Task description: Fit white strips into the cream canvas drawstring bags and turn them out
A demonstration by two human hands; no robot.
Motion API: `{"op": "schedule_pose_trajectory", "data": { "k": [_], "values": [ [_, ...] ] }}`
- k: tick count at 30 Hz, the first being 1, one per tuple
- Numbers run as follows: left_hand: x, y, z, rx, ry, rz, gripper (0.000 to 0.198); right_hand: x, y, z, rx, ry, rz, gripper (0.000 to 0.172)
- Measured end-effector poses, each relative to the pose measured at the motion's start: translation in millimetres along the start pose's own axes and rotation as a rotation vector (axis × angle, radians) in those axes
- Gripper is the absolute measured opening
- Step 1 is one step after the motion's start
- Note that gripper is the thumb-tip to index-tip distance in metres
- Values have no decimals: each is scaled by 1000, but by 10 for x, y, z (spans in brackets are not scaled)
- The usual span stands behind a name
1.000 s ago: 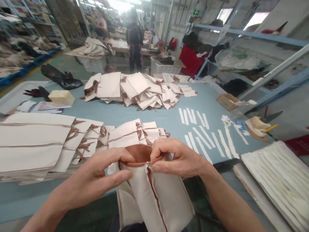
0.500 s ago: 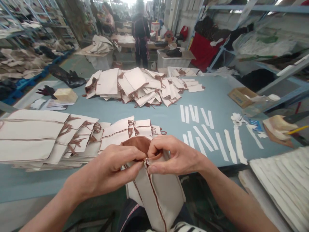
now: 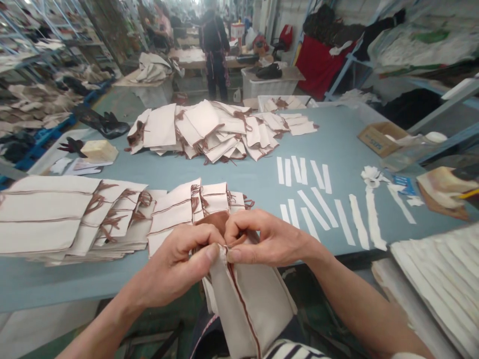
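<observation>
1. Blue-grey table [image 3: 247,179]: spans mid-frame, behind the work.
2. Cream sewn tube [image 3: 262,299]: lower centre of frame, hanging below the hands, in front of the table edge. Looks light, soft, floppy; the wall should fold rather than hold shape. Not fragile, probably not very slippery.
3. Left hand [image 3: 183,264]: narrow thumb-and-finger pinch on the rim, left of the seam top.
4. Right hand [image 3: 265,237]: same pinch just beside it, other fingers curled.
5. Brown lining [image 3: 211,219]: shows at the mouth; grip it together with the shell, else layers may slip.
6. Dark brown seam [image 3: 240,296]: probably stiffest line; best hold is its top end.
</observation>
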State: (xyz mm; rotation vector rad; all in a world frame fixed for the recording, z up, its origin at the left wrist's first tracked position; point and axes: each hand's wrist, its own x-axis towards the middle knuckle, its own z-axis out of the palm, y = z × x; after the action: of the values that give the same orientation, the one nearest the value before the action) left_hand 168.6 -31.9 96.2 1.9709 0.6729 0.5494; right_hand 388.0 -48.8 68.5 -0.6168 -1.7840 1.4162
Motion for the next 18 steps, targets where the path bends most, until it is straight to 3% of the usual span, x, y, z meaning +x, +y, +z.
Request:
{"op": "schedule_pose_trajectory", "data": {
  "k": [4,9,14,18],
  "values": [
    [-59,-45,100,-114,49,-44,29,-34,12,5,-77,14,-45,27],
    [-140,-22,102,-99,93,-53,31,-6,12,66,-149,18,-101,26],
    [-235,67,75,106,159,-28,32,24,-78,184,-527,195,-221,9],
    [-296,83,50,239,158,4,32,44,-145,225,-635,186,-219,7]
  ]
}}
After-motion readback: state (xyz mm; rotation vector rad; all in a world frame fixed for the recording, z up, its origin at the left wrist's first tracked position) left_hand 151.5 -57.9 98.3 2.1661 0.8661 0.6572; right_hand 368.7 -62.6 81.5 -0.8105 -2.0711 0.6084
